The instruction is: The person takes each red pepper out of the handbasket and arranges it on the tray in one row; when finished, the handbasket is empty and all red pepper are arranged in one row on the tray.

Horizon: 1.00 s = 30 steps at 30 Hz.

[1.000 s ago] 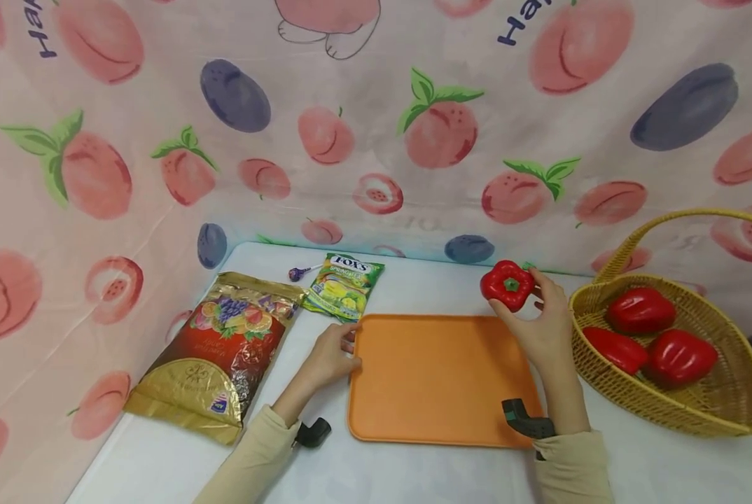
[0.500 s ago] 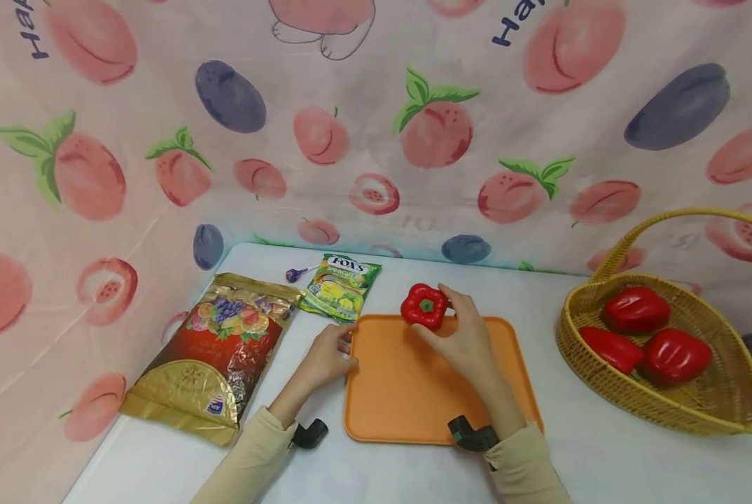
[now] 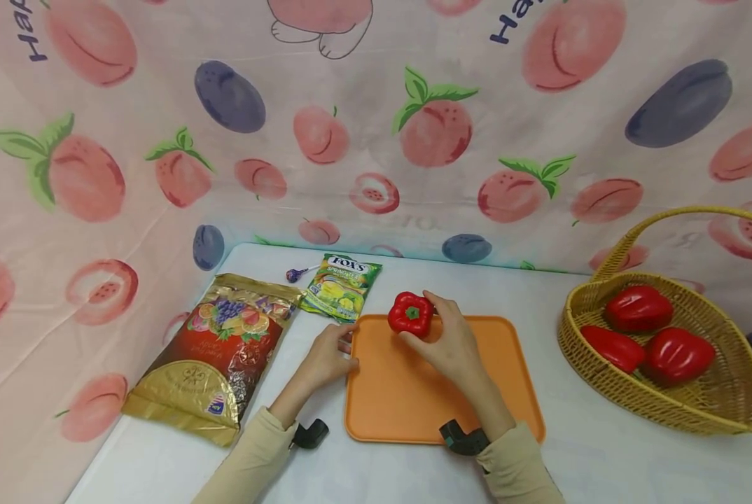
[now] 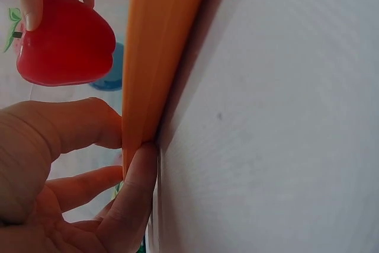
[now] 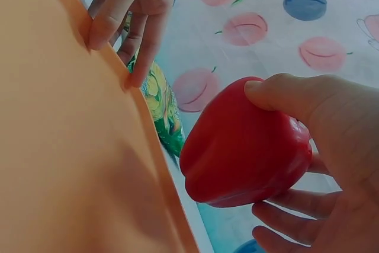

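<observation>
A red bell pepper (image 3: pixel 410 315) is above the far left part of an orange tray (image 3: pixel 407 392), its green stem turned toward the head camera. My right hand (image 3: pixel 454 350) grips it between thumb and fingers. In the right wrist view the pepper (image 5: pixel 246 146) hangs clear of the tray's surface, with a shadow on the tray below it. At the tray's left edge my left hand (image 3: pixel 325 357) pinches the rim. The left wrist view shows thumb and fingers (image 4: pixel 133 194) on either side of that rim (image 4: pixel 148 57).
On the right stands a yellow wicker basket (image 3: pixel 722 406) with three red bell peppers (image 3: pixel 678 355) inside. Left of the tray lie a large gold and red candy bag (image 3: pixel 218 357), a green Fox's candy bag (image 3: pixel 344 287) and a lollipop (image 3: pixel 295 274). A fruit-print cloth (image 3: pixel 376 91) rises behind.
My right hand has carried the bell pepper leftward from beside the basket to over the tray, then slightly lower. My left hand has stayed at the tray's left edge.
</observation>
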### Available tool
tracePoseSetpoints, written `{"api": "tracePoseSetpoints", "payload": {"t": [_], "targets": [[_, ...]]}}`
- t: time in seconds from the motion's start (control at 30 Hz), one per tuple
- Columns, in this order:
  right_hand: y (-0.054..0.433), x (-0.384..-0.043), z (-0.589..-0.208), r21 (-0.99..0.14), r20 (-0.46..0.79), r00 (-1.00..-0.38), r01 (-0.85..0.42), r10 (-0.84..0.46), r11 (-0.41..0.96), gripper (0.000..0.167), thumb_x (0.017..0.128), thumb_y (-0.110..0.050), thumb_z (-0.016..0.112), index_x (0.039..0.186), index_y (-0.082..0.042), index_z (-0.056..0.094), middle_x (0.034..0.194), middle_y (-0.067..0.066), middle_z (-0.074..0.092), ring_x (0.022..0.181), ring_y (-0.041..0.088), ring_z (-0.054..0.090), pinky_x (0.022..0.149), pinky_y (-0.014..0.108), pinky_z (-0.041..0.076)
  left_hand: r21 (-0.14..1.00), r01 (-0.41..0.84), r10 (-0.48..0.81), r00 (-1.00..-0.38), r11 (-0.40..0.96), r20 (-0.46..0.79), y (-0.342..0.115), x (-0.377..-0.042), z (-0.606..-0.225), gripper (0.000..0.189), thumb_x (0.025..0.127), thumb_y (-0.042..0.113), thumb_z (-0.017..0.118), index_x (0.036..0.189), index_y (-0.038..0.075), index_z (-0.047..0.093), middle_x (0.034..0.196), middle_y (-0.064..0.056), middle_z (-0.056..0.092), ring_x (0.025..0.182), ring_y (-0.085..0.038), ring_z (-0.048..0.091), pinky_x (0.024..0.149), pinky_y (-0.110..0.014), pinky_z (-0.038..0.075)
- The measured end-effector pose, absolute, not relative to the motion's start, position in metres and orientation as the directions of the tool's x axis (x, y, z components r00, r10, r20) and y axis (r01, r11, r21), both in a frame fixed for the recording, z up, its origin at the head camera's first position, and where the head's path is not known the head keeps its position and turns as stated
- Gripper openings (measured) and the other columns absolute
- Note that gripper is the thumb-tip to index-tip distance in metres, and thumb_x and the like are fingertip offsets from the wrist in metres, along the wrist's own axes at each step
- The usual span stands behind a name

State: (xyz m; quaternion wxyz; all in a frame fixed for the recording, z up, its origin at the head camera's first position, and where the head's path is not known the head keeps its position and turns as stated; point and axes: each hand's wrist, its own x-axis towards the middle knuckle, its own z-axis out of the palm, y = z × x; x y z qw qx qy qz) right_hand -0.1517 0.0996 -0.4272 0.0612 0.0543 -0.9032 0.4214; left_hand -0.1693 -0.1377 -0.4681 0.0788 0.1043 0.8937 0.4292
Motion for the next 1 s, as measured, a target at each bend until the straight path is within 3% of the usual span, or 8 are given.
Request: {"api": "tracePoseSetpoints", "payload": {"t": [1.0], "targets": [[0.082, -0.154, -0.445, -0.872, 0.046, -0.998, -0.059, -0.037, 0.487, 0.083, 0.079, -0.032, 0.082, 0.148, -0.014, 0.04, 0.139, 0.01, 0.051, 0.125, 0.03, 0.049, 0.093, 0.046, 0.052, 0.78, 0.098, 0.247, -0.966, 0.618, -0.074, -0.137, -0.17, -0.468, 0.065, 0.072, -0.003, 0.077, 0.133, -0.004, 0.056, 0.106, -0.012, 0.056, 0.087, -0.019, 0.059, 0.073, -0.03, 0.053]]}}
